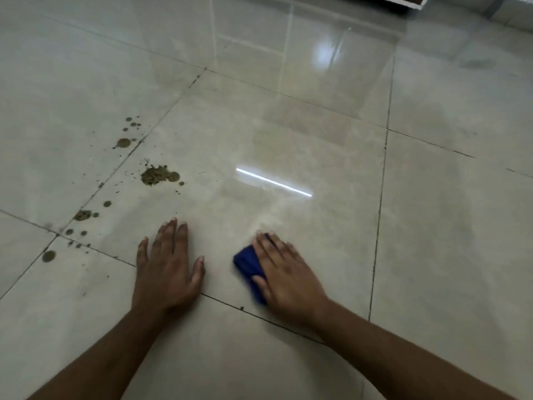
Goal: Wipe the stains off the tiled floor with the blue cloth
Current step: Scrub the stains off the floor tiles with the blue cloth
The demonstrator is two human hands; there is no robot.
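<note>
A folded blue cloth point(248, 265) lies on the glossy beige tiled floor point(288, 145), mostly hidden under my right hand point(284, 272), which presses flat on it with straight fingers. The hand and cloth look blurred. My left hand point(167, 267) rests flat on the tile, fingers spread, left of the cloth. Brown stains lie to the left: a large splotch point(157, 175), a blot point(123, 142) farther back, a patch point(82, 215) by the grout line and a round spot point(48, 256) nearest me, with several small specks around them.
Dark grout lines cross the floor; one runs just under both wrists. A bright strip of reflected light point(274, 182) shows on the middle tile. The base of white furniture point(403, 0) sits at the top edge.
</note>
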